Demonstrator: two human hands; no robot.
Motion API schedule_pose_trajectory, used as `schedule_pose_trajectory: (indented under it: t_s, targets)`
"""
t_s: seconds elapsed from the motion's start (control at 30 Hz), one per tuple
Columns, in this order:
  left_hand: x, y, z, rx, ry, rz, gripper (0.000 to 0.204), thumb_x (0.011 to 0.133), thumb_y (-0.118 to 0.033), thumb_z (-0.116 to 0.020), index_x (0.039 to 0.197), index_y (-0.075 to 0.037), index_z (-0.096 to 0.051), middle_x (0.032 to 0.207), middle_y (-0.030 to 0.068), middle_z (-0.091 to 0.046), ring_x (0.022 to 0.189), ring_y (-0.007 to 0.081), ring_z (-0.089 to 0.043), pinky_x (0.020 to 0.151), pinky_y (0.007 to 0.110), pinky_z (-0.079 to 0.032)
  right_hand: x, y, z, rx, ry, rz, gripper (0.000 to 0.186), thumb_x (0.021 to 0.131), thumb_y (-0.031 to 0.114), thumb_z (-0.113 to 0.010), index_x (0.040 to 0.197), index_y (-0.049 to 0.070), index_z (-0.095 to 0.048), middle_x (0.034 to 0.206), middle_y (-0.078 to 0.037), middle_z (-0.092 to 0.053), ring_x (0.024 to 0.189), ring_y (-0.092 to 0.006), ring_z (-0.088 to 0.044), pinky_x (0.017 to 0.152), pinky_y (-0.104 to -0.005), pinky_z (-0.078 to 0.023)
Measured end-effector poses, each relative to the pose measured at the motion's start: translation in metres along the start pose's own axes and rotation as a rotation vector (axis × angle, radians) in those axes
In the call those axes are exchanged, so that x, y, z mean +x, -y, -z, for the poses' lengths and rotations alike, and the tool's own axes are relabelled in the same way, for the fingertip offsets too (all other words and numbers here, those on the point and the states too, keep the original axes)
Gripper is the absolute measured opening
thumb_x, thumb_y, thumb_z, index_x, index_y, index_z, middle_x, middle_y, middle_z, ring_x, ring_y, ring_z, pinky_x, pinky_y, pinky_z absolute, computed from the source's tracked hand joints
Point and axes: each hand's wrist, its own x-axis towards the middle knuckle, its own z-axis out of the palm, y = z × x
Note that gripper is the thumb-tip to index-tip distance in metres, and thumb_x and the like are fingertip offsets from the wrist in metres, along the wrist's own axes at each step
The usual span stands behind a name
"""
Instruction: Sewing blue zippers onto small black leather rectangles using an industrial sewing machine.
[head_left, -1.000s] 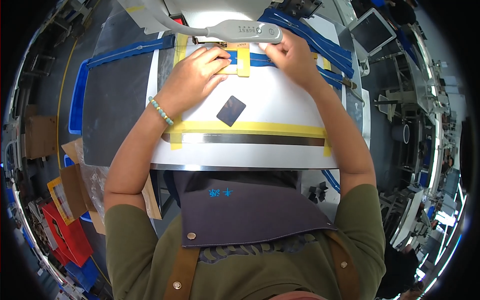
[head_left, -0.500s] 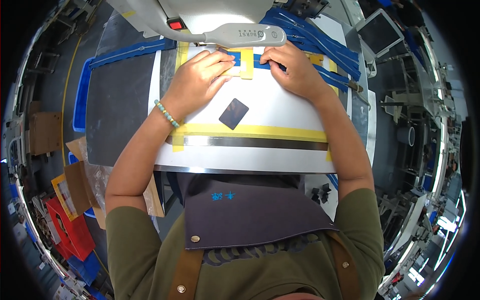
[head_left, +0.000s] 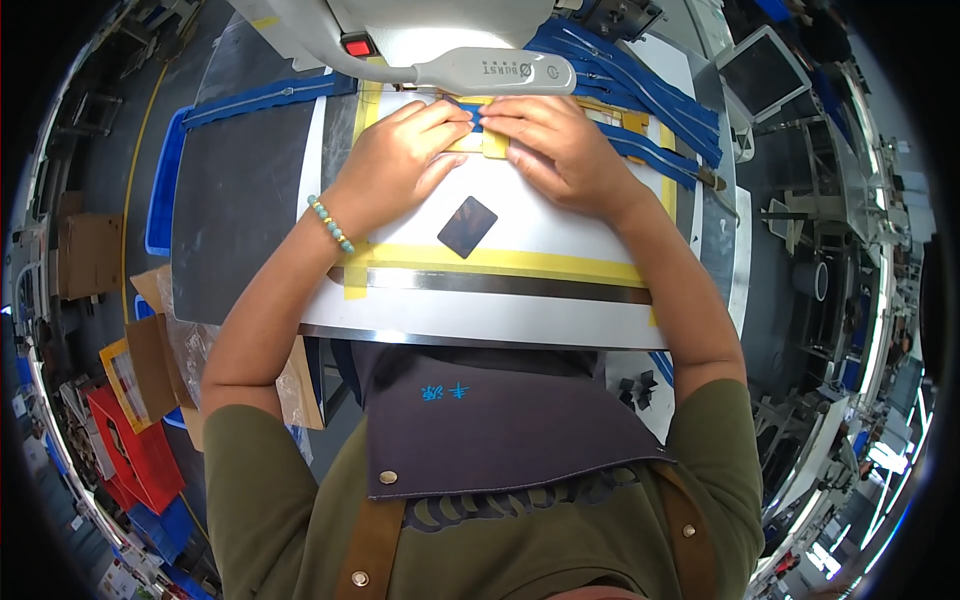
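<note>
A blue zipper strip [head_left: 476,116] lies across the white work surface, under the grey lamp head. My left hand [head_left: 398,160] has its fingertips closed on the strip, with the thumb below. My right hand [head_left: 558,150] is close beside it, fingers together and pressed down over the strip, partly covering it. A strip of yellow tape [head_left: 495,146] shows between the two hands, next to my right thumb. Nearer to me lies a dark rounded square plate [head_left: 467,227], untouched. What sits under the right fingertips is hidden.
The grey lamp head [head_left: 495,71] hangs just beyond my fingers. A blue zipper length [head_left: 265,100] lies at left and more blue zippers [head_left: 640,85] are heaped at far right. A metal bar [head_left: 500,283] crosses the near side. A blue bin [head_left: 165,190] stands left.
My right hand has moved left along the strip, toward my left hand, and now covers part of the yellow tape. My left hand has stayed nearly in place.
</note>
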Motion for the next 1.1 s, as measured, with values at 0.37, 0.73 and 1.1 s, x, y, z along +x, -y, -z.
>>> schedule_pose_trajectory:
  t_s: [0.37, 0.73, 1.1]
  targets:
    - [-0.024, 0.003, 0.012, -0.090, -0.044, 0.128, 0.042, 0.089, -0.011, -0.076, 0.129, 0.001, -0.070, 0.132, 0.0124, -0.071, 0.120, 0.0323, -0.062, 0.105, 0.041, -0.051, -0.004, -0.002, -0.009, -0.093, 0.166, 0.024, 0.050, 0.094, 0.027, -0.063, 0.140, 0.006, -0.065, 0.145, -0.006, -0.064, 0.137, -0.0252, -0.051, 0.115, -0.0438, -0.037]
    - [-0.018, 0.005, 0.010, -0.104, 0.091, 0.097, 0.049, 0.092, -0.016, -0.074, 0.138, 0.000, -0.066, 0.145, 0.0102, -0.065, 0.131, 0.0316, -0.054, 0.113, 0.043, -0.045, -0.003, 0.001, -0.008, -0.105, 0.160, 0.003, 0.050, 0.094, 0.029, -0.067, 0.138, 0.005, -0.065, 0.143, -0.007, -0.065, 0.136, -0.0260, -0.052, 0.115, -0.0440, -0.037]
    - [-0.002, 0.008, 0.009, 0.142, 0.063, -0.111, 0.041, 0.091, -0.023, -0.077, 0.126, -0.001, -0.072, 0.133, 0.0068, -0.072, 0.116, 0.0262, -0.062, 0.100, 0.038, -0.054, -0.003, -0.004, -0.002, -0.084, -0.042, -0.032, 0.033, 0.087, 0.011, -0.072, 0.119, 0.007, -0.076, 0.129, -0.008, -0.070, 0.113, -0.0289, -0.062, 0.100, -0.0423, -0.051]
